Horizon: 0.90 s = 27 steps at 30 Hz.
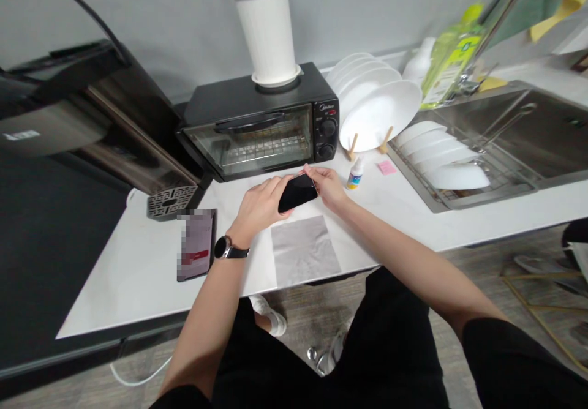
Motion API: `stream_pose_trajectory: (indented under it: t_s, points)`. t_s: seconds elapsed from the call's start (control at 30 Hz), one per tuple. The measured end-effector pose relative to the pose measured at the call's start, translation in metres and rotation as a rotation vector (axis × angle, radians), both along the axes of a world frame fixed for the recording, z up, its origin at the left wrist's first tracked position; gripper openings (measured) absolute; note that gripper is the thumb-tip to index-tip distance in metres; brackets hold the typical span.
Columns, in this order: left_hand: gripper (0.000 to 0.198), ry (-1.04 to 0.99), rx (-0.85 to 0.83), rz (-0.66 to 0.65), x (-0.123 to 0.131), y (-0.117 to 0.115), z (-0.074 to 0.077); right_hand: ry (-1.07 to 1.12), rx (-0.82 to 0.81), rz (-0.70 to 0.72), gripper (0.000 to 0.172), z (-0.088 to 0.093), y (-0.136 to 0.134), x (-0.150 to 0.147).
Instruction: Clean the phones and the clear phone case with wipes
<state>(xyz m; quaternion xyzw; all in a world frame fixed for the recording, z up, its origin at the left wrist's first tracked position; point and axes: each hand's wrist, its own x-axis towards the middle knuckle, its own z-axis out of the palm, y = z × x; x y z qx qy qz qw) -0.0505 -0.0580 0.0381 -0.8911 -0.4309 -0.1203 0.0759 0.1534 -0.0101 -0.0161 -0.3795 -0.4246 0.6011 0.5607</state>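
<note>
A dark-screened smartphone [297, 193] is held between both hands above the white counter. My left hand [263, 206], with a watch on its wrist, wraps round the phone's left end. At the right end, my right hand [327, 185] pinches the edge, its thumb and fingers close together at the upper corner. Just below the phone lies a flat grey cloth [304, 251], reaching the counter's front edge. A small white bottle [355, 174] with a blue and yellow label stands right of my right hand, and a pink sticky note [386, 167] lies beside it.
A black toaster oven [257, 136] stands behind the hands, bearing a white cup [269, 38] of sticks. White plates [381, 115] stand in a rack. The sink [542, 133] holds bowls at right. A tablet-like device [197, 243] lies left, near a black drink machine [133, 109].
</note>
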Motion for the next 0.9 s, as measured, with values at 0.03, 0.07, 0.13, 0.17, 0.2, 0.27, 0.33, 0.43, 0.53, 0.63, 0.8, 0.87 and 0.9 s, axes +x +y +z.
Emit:
stream_pose_trajectory:
  t_s: [0.03,0.07,0.13,0.17,0.2,0.27,0.33,0.43,0.53,0.63,0.8,0.87,0.9]
  points:
    - [0.072,-0.002,0.001,0.001,0.0002,-0.0002,0.0001,0.001,0.002,0.0,0.064,0.0,0.0001,0.0005]
    - [0.072,-0.005,0.0,0.003,0.0004,-0.0002,-0.0001,0.0,0.003,0.001,0.064,0.0,0.0002,0.001]
    - [0.073,-0.009,0.002,0.009,0.0007,0.0002,-0.0013,-0.002,0.002,0.004,0.064,-0.0001,0.0005,0.0018]
    - [0.073,-0.01,0.005,0.01,0.0008,0.0005,-0.002,-0.003,0.0,0.001,0.065,-0.0002,0.0006,0.002]
    - [0.073,-0.011,0.009,0.011,0.001,0.0007,-0.0026,-0.004,0.001,-0.004,0.065,-0.0004,0.0008,0.0021]
    - [0.072,-0.012,0.018,0.009,0.0013,0.0007,-0.0031,-0.011,0.008,-0.022,0.065,-0.001,0.001,0.0017]
    - [0.072,-0.011,0.021,0.007,0.0015,-0.0002,-0.0024,-0.028,0.024,-0.044,0.065,-0.0016,0.0012,0.001]
    - [0.07,-0.016,0.025,0.006,0.0013,-0.0021,-0.0002,-0.052,0.031,-0.054,0.065,-0.0024,0.0012,0.0]
    - [0.07,-0.013,0.028,-0.003,0.0008,-0.0033,0.0009,-0.065,0.019,-0.059,0.066,-0.0026,0.0007,-0.0004]
    - [0.072,-0.012,0.023,-0.011,-0.0001,-0.0032,0.0,-0.077,-0.001,-0.066,0.065,-0.0015,-0.0006,-0.0009]
    - [0.072,-0.023,0.012,-0.002,-0.0009,-0.0032,-0.0018,-0.029,-0.008,-0.068,0.063,0.002,-0.0029,-0.0025]
    - [0.072,-0.015,0.015,0.003,0.0001,-0.0039,-0.0017,-0.003,-0.038,-0.056,0.062,0.0031,-0.0032,-0.0021]
    - [0.073,-0.011,0.018,-0.002,0.0009,-0.0044,-0.0015,0.006,-0.064,-0.041,0.061,0.0035,-0.0031,-0.0015]
